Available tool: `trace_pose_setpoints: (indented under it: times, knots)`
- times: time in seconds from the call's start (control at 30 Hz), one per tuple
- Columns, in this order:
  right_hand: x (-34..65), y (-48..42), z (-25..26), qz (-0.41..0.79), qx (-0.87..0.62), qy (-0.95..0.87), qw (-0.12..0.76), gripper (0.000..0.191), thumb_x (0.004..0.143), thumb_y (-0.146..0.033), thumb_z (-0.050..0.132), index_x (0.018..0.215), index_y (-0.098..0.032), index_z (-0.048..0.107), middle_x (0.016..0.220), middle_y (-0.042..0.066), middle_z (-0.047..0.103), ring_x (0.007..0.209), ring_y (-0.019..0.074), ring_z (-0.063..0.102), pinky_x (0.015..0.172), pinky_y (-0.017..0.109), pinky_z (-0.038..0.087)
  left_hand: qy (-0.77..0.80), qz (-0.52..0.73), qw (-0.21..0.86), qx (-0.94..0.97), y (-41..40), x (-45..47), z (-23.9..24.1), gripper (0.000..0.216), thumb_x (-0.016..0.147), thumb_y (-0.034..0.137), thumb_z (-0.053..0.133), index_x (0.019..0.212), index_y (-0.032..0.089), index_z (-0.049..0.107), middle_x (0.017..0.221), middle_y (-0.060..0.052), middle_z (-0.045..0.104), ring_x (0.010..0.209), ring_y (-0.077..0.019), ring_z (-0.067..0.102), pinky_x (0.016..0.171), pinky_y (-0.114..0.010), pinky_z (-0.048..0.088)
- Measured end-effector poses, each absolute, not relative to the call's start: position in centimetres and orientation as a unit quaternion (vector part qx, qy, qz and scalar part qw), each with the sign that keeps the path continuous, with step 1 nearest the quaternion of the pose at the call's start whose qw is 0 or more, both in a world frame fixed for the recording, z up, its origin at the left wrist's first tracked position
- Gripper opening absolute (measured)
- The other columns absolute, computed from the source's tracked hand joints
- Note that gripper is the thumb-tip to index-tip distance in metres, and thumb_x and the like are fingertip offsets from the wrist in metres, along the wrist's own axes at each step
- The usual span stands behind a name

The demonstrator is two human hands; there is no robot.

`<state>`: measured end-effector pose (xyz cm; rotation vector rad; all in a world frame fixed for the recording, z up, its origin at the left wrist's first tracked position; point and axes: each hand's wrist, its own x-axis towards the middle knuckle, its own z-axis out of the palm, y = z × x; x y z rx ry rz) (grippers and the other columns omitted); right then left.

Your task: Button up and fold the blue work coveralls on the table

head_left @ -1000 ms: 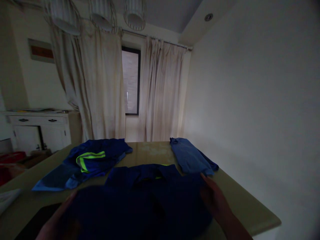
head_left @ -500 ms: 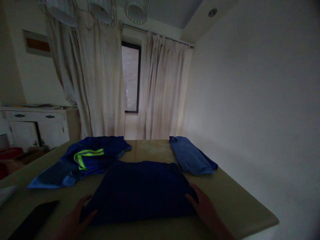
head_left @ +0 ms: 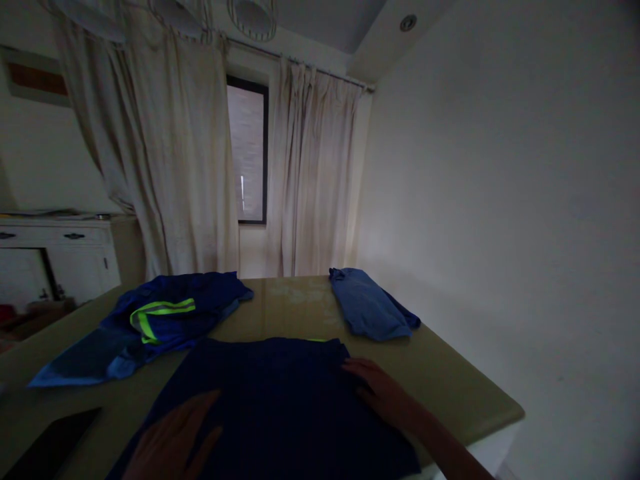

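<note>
Head view. A dark navy garment [head_left: 270, 407] lies spread flat on the near part of the counter [head_left: 450, 380], folded into a rough rectangle. The left hand [head_left: 173, 443] rests palm-down on its near left portion, fingers extended and slightly apart, gripping nothing. The right hand [head_left: 383, 393] lies flat at the garment's right edge, fingers likewise extended, pinching no cloth. Judged from this posture, the step in hand is smoothing or pressing the fold flat; a further fold would call for both hands to take hold of one edge and carry it across evenly. Farther back, apart from the garment, lie a blue garment with a yellow-green reflective stripe [head_left: 150, 320] at left and a folded lighter blue garment [head_left: 370, 307] at right.
</note>
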<state>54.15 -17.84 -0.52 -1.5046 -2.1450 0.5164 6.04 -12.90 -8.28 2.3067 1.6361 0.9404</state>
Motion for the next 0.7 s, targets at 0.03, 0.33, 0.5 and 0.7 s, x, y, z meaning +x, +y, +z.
trace_pose_setpoints:
  times: [0.03, 0.33, 0.5, 0.7]
  knots:
    - [53.3, -16.6, -0.2, 0.179, -0.533, -0.799, 0.212, 0.065, 0.086, -0.021, 0.054, 0.151, -0.028, 0.049, 0.159, 0.008, 0.046, 0.145, 0.0268, 0.042, 0.123, 0.046, 0.028, 0.52, 0.275, 0.069, 0.805, -12.9, 8.2, -7.7, 0.056, 0.091, 0.063, 0.054, 0.142, 0.042, 0.059, 0.151, 0.0, 0.058, 0.14, -0.0336, 0.052, 0.12, -0.056, 0.038]
    - [51.7, -9.8, -2.1, 0.156, -0.475, -0.857, 0.126, 0.03, 0.076, -0.014, 0.059, 0.103, -0.023, 0.072, 0.111, 0.007, 0.072, 0.11, 0.0257, 0.062, 0.106, 0.043, 0.04, 0.513, 0.136, 0.074, 0.844, -13.1, 13.0, -9.7, 0.062, 0.096, 0.064, 0.046, 0.151, 0.036, 0.043, 0.16, -0.002, 0.038, 0.148, -0.0337, 0.039, 0.121, -0.061, 0.035]
    - [58.0, -9.2, -0.3, 0.118, -0.64, -0.664, 0.368, 0.019, 0.083, -0.037, 0.062, 0.09, -0.023, 0.071, 0.099, 0.006, 0.073, 0.103, 0.0291, 0.063, 0.102, 0.045, 0.044, 0.517, 0.159, 0.06, 0.839, -13.4, 12.8, -9.6, 0.063, 0.097, 0.064, 0.043, 0.153, 0.036, 0.04, 0.161, -0.001, 0.036, 0.149, -0.0324, 0.038, 0.121, -0.059, 0.038]
    - [58.5, -10.0, -1.6, 0.119, -0.648, -0.665, 0.35, 0.047, 0.085, -0.053, 0.062, 0.119, -0.022, 0.07, 0.122, 0.01, 0.071, 0.116, 0.0302, 0.061, 0.103, 0.045, 0.045, 0.527, 0.17, 0.06, 0.83, -13.4, 13.4, -10.3, 0.061, 0.096, 0.061, 0.045, 0.15, 0.034, 0.048, 0.159, -0.004, 0.041, 0.146, -0.0336, 0.044, 0.12, -0.058, 0.039]
